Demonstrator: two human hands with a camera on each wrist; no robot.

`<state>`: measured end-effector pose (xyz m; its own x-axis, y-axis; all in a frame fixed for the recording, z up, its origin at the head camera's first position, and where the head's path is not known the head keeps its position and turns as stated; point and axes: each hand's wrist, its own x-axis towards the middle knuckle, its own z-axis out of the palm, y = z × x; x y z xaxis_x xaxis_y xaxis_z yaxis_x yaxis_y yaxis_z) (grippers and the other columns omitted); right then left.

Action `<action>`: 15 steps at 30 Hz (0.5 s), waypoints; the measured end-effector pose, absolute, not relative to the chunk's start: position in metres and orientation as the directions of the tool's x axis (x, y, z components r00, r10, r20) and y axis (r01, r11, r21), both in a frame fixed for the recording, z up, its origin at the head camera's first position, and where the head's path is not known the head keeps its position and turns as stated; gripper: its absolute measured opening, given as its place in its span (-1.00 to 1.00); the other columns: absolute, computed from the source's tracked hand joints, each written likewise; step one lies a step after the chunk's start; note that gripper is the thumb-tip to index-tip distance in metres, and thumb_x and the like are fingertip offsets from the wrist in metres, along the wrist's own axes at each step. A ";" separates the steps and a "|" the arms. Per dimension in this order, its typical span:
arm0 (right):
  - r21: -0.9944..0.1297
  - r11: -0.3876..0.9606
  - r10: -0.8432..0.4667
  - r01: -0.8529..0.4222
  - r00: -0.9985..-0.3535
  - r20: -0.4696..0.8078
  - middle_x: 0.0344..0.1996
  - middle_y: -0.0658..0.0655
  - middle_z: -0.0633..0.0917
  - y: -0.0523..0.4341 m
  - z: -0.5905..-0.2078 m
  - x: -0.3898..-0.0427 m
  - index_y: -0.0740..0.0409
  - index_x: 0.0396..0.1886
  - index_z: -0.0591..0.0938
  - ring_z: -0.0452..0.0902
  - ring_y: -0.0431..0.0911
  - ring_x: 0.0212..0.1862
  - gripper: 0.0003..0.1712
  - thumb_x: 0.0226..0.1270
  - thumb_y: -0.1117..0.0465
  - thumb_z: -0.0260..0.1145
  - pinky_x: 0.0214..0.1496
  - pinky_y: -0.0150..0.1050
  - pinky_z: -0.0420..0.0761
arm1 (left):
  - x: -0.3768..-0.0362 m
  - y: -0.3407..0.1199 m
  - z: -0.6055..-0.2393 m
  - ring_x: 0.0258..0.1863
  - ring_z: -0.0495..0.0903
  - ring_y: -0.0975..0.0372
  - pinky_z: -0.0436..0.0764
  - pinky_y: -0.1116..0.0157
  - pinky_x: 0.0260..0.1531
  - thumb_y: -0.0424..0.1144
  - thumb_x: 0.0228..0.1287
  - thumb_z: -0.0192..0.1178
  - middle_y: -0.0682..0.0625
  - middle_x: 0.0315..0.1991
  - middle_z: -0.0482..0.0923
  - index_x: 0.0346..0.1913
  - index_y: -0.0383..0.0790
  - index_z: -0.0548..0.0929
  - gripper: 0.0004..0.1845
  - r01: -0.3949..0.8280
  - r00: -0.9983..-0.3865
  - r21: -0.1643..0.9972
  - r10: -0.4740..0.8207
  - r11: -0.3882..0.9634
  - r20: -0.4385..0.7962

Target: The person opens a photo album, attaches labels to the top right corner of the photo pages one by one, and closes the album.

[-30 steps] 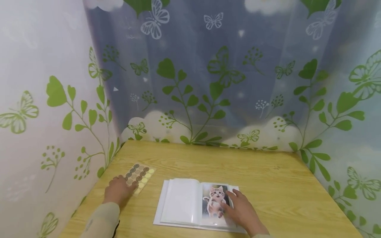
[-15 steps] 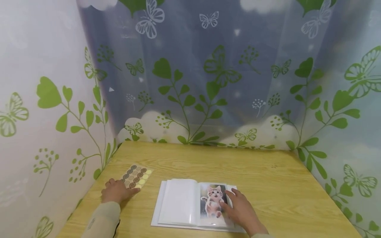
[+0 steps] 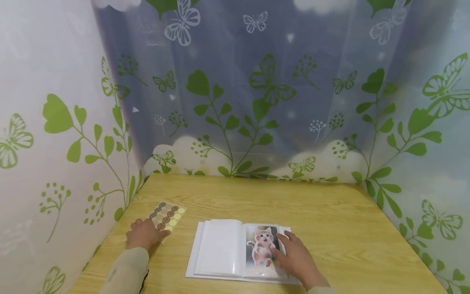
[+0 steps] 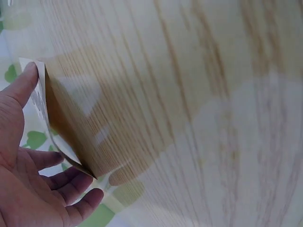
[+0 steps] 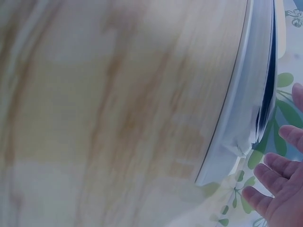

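On the left of the table, my left hand (image 3: 144, 234) holds the near end of a sheet of round stickers (image 3: 167, 216), with brown, grey and yellow dots in rows. In the left wrist view the thumb presses on the sheet's face (image 4: 40, 94) while fingers lie at its lower edge, and the sheet bows up off the wood. An open white photo album (image 3: 220, 247) lies in front of me, its left page blank. A kitten picture (image 3: 262, 247) fills the right page. My right hand (image 3: 296, 255) is spread over that page's right edge, fingers loosely extended, gripping nothing.
The album and sheet share a wooden table (image 3: 330, 220). A curtain printed with leaves and butterflies (image 3: 235, 102) surrounds the table at the back and both sides.
My left thumb has slid back from over the stickers to the sheet's near edge, uncovering more dots. The right hand stays at the album page. The head view has shifted slightly.
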<state>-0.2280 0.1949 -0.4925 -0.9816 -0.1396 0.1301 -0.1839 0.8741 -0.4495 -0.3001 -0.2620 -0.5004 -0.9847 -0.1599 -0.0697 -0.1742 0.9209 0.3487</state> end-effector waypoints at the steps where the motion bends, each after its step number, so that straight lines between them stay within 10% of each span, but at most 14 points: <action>1: -0.448 0.875 -0.137 -0.181 -0.982 0.129 0.29 0.47 0.43 0.194 -0.492 -0.228 0.28 0.26 0.53 0.32 0.39 0.31 -0.40 0.37 -0.01 0.30 0.30 0.30 0.34 | -0.300 -0.262 -0.501 0.15 0.24 -0.49 0.31 -0.41 0.05 0.26 0.12 0.33 -0.66 0.06 0.28 0.17 -0.71 0.34 0.02 -0.173 -0.985 0.355 -0.160 0.919 -0.066; 15: -0.428 0.883 -0.150 -0.194 -0.979 0.135 0.27 0.45 0.45 0.195 -0.492 -0.229 0.27 0.24 0.55 0.34 0.38 0.29 -0.41 0.37 -0.01 0.30 0.29 0.28 0.37 | -0.297 -0.255 -0.494 -0.09 0.48 -0.31 0.51 -0.27 -0.10 0.01 0.13 0.39 -0.49 -0.12 0.44 0.06 -0.67 0.42 -0.23 -0.102 -0.993 0.444 -0.119 0.890 0.011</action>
